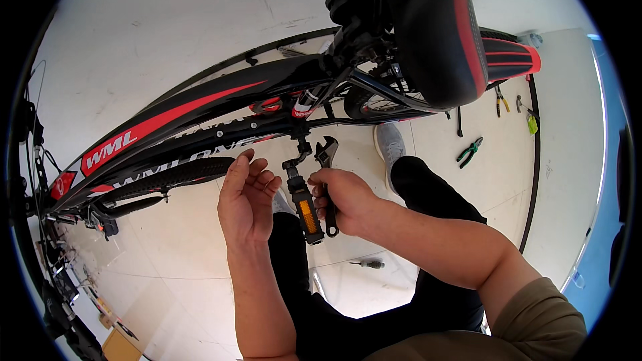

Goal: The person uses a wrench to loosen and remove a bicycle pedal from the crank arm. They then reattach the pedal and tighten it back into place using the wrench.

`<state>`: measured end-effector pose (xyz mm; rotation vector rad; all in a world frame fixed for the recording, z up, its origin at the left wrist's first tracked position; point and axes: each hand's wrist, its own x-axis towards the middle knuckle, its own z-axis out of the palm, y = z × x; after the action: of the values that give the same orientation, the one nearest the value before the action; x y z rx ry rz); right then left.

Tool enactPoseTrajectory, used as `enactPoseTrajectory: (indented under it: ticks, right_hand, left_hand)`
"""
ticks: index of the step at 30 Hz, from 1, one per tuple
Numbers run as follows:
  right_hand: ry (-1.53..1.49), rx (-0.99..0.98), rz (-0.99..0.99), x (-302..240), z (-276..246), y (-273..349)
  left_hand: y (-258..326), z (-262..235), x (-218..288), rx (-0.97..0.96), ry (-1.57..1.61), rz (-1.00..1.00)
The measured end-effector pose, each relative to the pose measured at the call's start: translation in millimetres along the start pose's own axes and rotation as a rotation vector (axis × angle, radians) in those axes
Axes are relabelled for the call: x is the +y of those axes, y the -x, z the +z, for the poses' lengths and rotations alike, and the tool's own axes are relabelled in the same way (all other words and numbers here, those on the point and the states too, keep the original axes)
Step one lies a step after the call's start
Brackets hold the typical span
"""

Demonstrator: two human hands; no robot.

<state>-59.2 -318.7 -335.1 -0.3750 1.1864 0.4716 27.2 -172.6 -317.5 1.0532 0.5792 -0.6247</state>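
Observation:
A black bicycle pedal [305, 214] with an orange reflector hangs from the crank arm [302, 147] of a black and red bicycle [200, 103]. Just right of the pedal, my right hand [344, 200] is wrapped round the handle of a dark adjustable wrench [326, 150], its jaw end pointing up, away from me. The jaw sits close to the crank; I cannot tell whether it touches. To the left of the pedal is my left hand [247, 194], palm turned up and fingers loosely curled and apart, with nothing in it.
Above the crank the saddle [435, 33] overhangs the frame. On the pale floor at right lie green-handled pliers [470, 152], yellow-handled pliers [501, 101] and a hammer [525, 104]. A screwdriver [371, 264] lies between my legs. A cardboard box [122, 346] stands at lower left.

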Motion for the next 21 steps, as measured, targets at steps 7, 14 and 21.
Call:
enactPoseTrajectory:
  ticks: [7,14,21]
  right_hand:
    - [-0.003,-0.006,0.009,-2.5,0.0,1.0]
    - [-0.002,-0.007,0.010,-3.8,-0.4,0.1]
    - [-0.021,0.012,0.000,-3.1,2.3,-0.1]
  left_hand:
    - [-5.0,-3.7,-2.2,-0.004,0.026,-0.006]
    - [-5.3,-1.7,-0.8,0.005,0.011,-0.014]
    - [-3.1,1.6,0.7,0.034,0.034,-0.006]
